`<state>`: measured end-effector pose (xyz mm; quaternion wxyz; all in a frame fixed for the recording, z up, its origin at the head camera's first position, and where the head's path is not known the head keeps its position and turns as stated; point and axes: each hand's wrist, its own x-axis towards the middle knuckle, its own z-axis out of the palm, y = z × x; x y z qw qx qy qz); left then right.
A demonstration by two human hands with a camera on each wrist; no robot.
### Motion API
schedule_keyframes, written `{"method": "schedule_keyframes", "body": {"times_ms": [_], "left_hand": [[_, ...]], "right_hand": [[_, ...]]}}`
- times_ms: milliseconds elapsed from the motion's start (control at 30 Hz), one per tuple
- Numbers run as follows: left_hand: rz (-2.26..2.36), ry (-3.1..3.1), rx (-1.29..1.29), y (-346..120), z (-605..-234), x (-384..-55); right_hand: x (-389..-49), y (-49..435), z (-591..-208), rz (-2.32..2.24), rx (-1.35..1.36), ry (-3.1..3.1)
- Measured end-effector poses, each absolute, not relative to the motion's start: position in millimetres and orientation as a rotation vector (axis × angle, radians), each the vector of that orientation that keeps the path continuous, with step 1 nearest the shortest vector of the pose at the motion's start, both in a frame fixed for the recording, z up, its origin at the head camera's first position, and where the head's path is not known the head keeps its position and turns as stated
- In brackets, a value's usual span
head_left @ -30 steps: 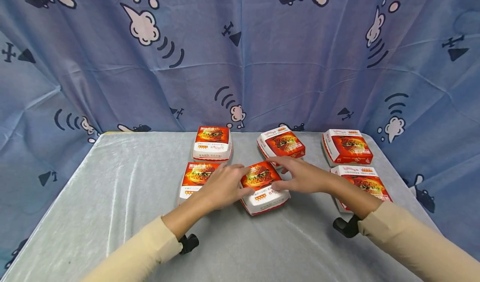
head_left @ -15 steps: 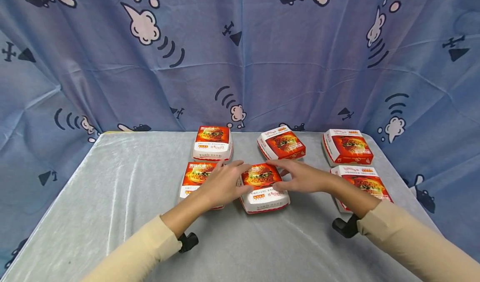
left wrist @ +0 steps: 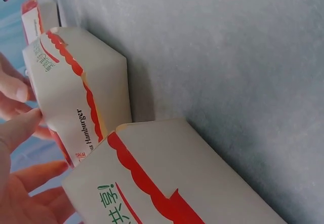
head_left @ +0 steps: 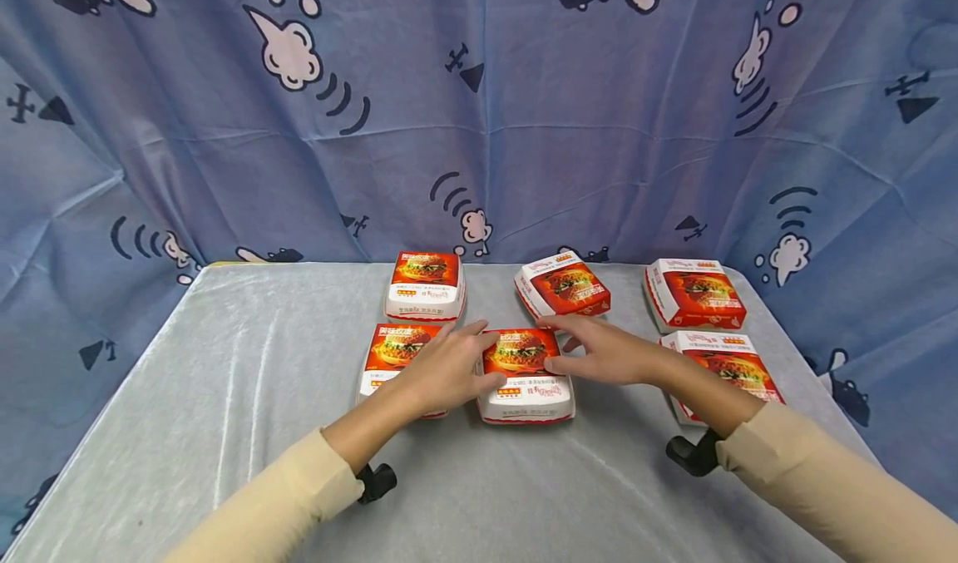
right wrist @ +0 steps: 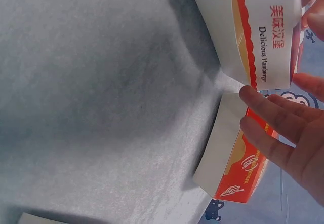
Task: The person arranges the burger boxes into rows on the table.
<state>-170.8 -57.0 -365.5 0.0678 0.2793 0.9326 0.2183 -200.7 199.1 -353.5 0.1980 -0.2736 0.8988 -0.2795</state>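
A red and white burger box (head_left: pixel 526 388) sits on the table between the two hands, square to the front. The left hand (head_left: pixel 449 372) is at its left side, thumb and fingers spread along its upper edge; in the left wrist view the thumb tip (left wrist: pixel 34 116) reaches this box (left wrist: pixel 76 95). On the other side the right hand (head_left: pixel 599 351) has its fingers extended beside the box, and the right wrist view shows a fingertip (right wrist: pixel 246 92) at the corner of the box (right wrist: pixel 268 36). Neither hand curls round it. Part of another burger box (head_left: pixel 389 359) is hidden beneath the left arm.
Behind stand a burger box (head_left: pixel 424 287) at left and a tilted one (head_left: pixel 565 287) near the right hand. Two more boxes are at right, one at the back (head_left: pixel 696 294) and one (head_left: pixel 729 363) partly behind the right forearm. A patterned blue curtain (head_left: pixel 479 130) hangs behind the grey table (head_left: pixel 262 380).
The box between the hands has turned from a slant until its front edge runs nearly level. Both hands have stayed almost in place; the other boxes have not moved.
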Motion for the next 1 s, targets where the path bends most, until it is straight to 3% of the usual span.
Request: {"method": "schedule_keyframes", "body": {"times_ms": [1000], "left_hand": [[0.652, 2.752, 0.853, -61.1, -363.1, -176.1]], "right_hand": [[-200.8, 198.1, -352.2, -0.770, -0.755, 2.457]]}}
